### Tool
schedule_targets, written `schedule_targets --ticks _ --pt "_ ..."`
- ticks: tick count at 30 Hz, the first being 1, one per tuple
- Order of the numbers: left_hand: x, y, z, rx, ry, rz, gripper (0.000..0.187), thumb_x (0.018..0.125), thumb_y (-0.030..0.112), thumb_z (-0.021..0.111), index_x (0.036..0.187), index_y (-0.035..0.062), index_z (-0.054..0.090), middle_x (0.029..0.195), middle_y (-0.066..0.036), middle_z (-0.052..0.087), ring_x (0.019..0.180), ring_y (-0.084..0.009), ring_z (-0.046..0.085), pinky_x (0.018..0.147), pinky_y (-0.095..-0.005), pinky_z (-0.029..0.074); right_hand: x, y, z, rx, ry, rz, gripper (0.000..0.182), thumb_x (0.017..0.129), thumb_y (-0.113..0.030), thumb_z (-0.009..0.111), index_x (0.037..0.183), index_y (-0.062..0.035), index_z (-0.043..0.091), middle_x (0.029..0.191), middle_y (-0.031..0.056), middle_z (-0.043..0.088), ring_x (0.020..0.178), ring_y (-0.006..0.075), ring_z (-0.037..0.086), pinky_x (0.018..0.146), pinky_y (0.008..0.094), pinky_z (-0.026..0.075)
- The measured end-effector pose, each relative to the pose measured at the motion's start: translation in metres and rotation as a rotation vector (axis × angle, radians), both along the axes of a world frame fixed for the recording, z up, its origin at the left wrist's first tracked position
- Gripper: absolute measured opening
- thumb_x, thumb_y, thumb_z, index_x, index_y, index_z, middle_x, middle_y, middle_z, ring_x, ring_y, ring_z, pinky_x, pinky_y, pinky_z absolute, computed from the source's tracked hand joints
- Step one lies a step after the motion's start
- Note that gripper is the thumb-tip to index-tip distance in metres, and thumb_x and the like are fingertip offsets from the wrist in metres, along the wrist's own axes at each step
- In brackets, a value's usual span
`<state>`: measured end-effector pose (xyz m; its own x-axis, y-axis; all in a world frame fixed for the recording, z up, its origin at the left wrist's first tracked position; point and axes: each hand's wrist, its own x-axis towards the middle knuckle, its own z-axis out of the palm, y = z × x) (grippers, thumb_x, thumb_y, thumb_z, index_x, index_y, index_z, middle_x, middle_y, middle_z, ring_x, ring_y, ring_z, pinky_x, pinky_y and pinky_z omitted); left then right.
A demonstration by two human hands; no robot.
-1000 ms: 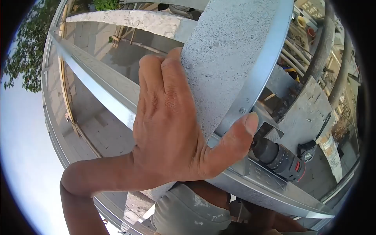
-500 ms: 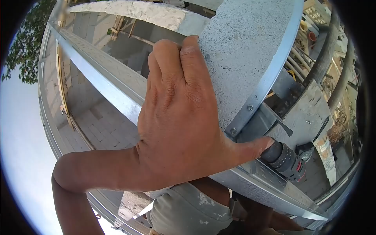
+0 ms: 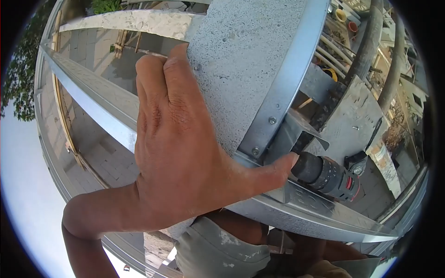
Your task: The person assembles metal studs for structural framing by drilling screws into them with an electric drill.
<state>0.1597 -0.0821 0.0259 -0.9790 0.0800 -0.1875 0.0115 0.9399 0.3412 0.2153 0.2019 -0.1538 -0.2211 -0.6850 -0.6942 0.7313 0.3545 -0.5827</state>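
Observation:
My left hand (image 3: 181, 153) lies against a grey cement board (image 3: 236, 60). Its fingers curl over the board's left edge, and the thumb stretches right to the chuck of a black and red drill (image 3: 329, 176). The drill's nose sits at the corner where a galvanised metal strip (image 3: 287, 78) on the board's right edge meets a lower metal track (image 3: 315, 208). Two screw heads (image 3: 272, 120) show in the strip. My right hand is out of sight behind the track and board.
A long metal channel (image 3: 92, 99) runs diagonally on the left, with a block wall (image 3: 116, 157) beyond it. A concrete beam (image 3: 134, 21) crosses the top. Pipes (image 3: 366, 41) and building debris lie at the right. Grey trousers (image 3: 218, 252) show below.
My left hand and the board have shifted left in the picture. The thumb, first raised against the metal strip, has dropped to the drill's chuck. The drill has barely moved.

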Motion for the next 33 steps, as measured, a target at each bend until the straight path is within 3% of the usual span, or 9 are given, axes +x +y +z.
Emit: schedule_targets --ticks 2,5,33 --pt "-0.001 0.001 -0.001 0.053 0.019 -0.029 0.127 0.054 0.058 0.087 0.137 -0.0137 0.023 0.107 -0.025 0.037 0.106 -0.0372 0.044 0.077 -0.0527 0.043 0.004 0.014 0.006 0.046 0.011 -0.035 0.033 0.085 -0.004 0.072 0.116 0.002 0.064 0.113 0.0147 0.069 0.095 0.0195 0.07 0.083 0.0293 0.057" --pt "-0.002 0.003 0.001 -0.029 -0.052 0.105 0.123 0.061 0.061 0.082 0.137 -0.0143 0.022 0.108 -0.023 0.035 0.108 -0.0374 0.043 0.079 -0.0543 0.043 0.008 0.032 0.014 0.107 0.026 -0.073 0.033 0.085 -0.004 0.072 0.116 0.0021 0.064 0.113 0.0147 0.069 0.095 0.0194 0.07 0.083 0.0292 0.057" --pt "0.0 -0.001 -0.002 -0.078 -0.033 -0.001 0.126 0.062 0.068 0.079 0.138 -0.013 0.02 0.111 -0.023 0.034 0.107 -0.0399 0.05 0.077 -0.0526 0.046 -0.014 0.036 0.034 0.14 0.108 0.085 0.034 0.085 -0.003 0.071 0.117 0.0027 0.063 0.114 0.0145 0.069 0.097 0.0192 0.07 0.085 0.0286 0.057"
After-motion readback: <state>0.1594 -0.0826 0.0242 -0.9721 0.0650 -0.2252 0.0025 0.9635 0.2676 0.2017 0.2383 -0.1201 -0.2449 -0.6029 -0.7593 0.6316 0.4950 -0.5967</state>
